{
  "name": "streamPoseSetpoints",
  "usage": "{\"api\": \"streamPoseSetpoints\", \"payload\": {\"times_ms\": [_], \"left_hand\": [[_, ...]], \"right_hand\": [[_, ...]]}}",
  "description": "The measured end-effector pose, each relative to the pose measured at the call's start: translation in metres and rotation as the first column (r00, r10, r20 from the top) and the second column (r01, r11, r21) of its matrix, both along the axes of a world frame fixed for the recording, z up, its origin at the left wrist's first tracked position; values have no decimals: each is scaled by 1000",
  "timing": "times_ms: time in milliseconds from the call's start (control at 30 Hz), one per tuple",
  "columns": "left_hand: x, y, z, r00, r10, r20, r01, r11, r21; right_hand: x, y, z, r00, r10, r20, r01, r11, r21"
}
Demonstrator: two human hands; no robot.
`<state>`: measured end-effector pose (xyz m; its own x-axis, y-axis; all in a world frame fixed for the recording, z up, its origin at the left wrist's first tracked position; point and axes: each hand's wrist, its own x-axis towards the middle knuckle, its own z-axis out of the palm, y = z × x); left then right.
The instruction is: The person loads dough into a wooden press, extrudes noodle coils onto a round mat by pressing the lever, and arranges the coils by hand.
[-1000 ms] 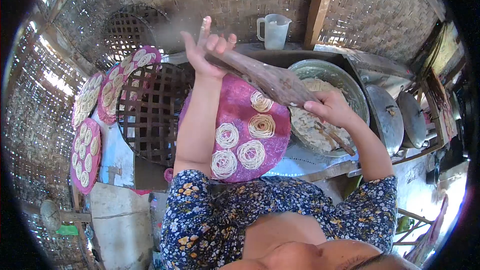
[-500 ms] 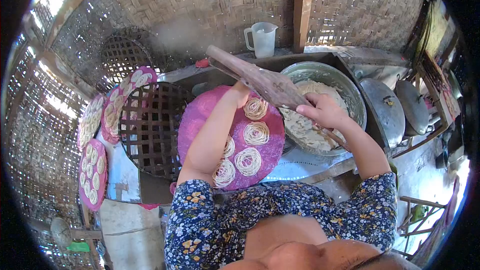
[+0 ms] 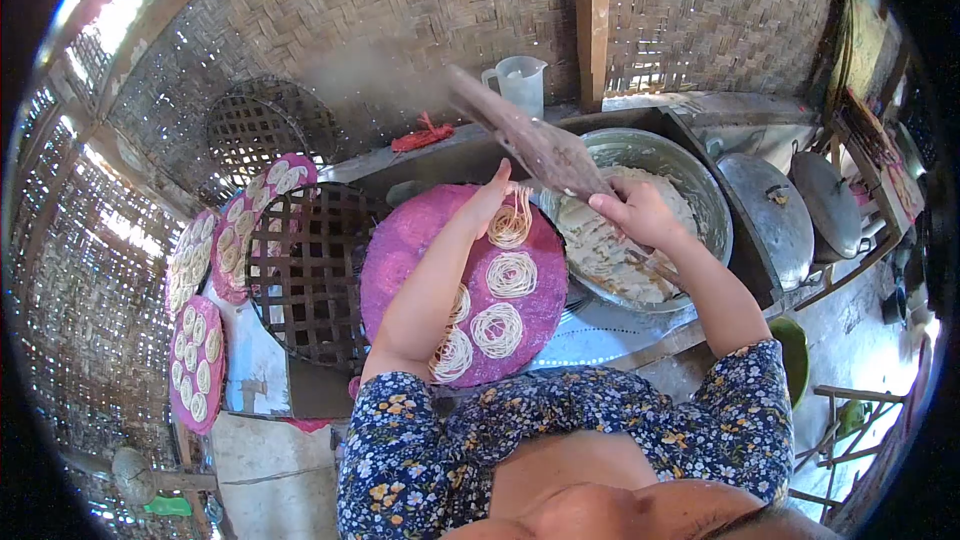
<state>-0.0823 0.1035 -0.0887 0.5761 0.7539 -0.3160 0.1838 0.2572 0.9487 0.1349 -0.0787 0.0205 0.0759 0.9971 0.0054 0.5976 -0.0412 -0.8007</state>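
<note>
My right hand (image 3: 645, 212) is wrapped round the near end of a wooden press (image 3: 545, 148), which slants up to the left above the tray and bowl. Under the press, my left hand (image 3: 490, 198) has its thumb up and its fingers at some thin dough strands (image 3: 521, 202). Those strands run down to a noodle nest (image 3: 509, 231) on a round pink tray (image 3: 545, 315). More coiled nests (image 3: 511, 274) lie lower on the tray, some partly behind my left forearm. A large metal bowl (image 3: 722, 195) of pale dough (image 3: 625, 260) stands beneath my right hand.
A dark woven basket (image 3: 315, 270) stands left of the tray, with pink trays of nests (image 3: 197, 362) beyond it. At the back are a red cloth-like item (image 3: 422, 134) and a plastic jug (image 3: 522, 88). Metal lids (image 3: 765, 208) lean at the right.
The press has shifted slightly right and its far end is blurred. My left hand has come away from the press, its thumb now raised, with strands showing at its fingers.
</note>
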Motion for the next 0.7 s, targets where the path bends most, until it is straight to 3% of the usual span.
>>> {"api": "streamPoseSetpoints", "payload": {"times_ms": [33, 133, 233, 333, 433, 533, 667, 700], "left_hand": [[0, 2, -3, 997, 66, -38, -63, 996, 59], [-11, -17, 28, 914, 34, -405, 115, 934, 339], [-16, -41, 34, 774, 281, -568, 133, 805, 579], [-34, -46, 24, 667, 241, -706, 456, 617, 641], [-49, -59, 27, 585, 368, -723, 646, 327, 690], [-62, -62, 31, 650, 531, -543, 627, 30, 779], [-65, -66, 64, 643, 665, -380, 432, 94, 897], [-64, -60, 70, 746, 564, -353, 338, 135, 931]], "right_hand": [[2, 0, -1, 999, -15, -30, 15, 1000, 4], [5, -5, 1, 997, -38, -61, 39, 999, 26], [12, -8, -6, 990, -38, -134, 48, 996, 70], [17, -10, -9, 989, -45, -144, 59, 994, 91], [23, -11, -15, 978, -55, -202, 76, 993, 95], [26, -15, -15, 967, -58, -250, 78, 994, 71], [18, -27, -12, 913, -31, -406, 48, 998, 30], [8, -32, -6, 874, -30, -485, 33, 999, -2]]}}
